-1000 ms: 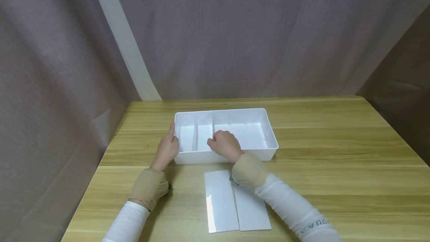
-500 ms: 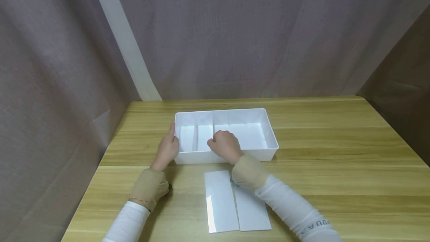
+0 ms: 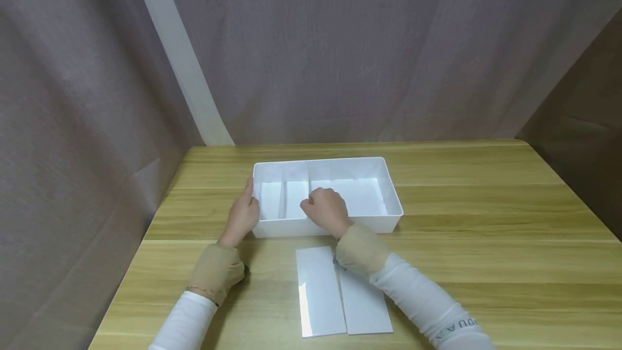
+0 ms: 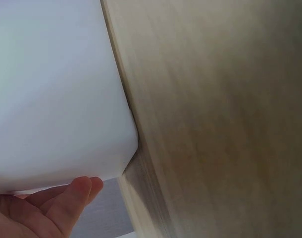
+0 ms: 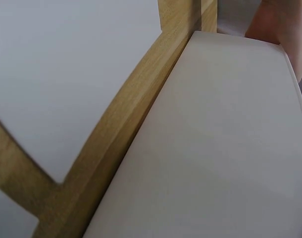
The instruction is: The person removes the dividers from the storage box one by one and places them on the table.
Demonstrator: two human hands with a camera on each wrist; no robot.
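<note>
A white plastic organizer box (image 3: 318,226) stands lengthwise on the table, with two dividers making narrow compartments in its left half. My left hand (image 3: 241,214) grips its left end, one finger stretched up along the outer wall. In the left wrist view, the fingertips (image 4: 81,188) press on the box's end wall (image 4: 104,174). Reaching over the front wall, my right hand (image 3: 326,209) is curled and pinches the near end of the right-hand divider (image 3: 308,174), hiding that end. The right wrist view shows the box's front wall (image 5: 210,134), but not the right hand itself.
Two flat white panels (image 3: 319,293) lie side by side on the wooden table (image 3: 486,220), just in front of the box. My right forearm (image 3: 413,290) crosses over the right-hand panel. Grey-purple curtains (image 3: 340,53) enclose the table's back and sides.
</note>
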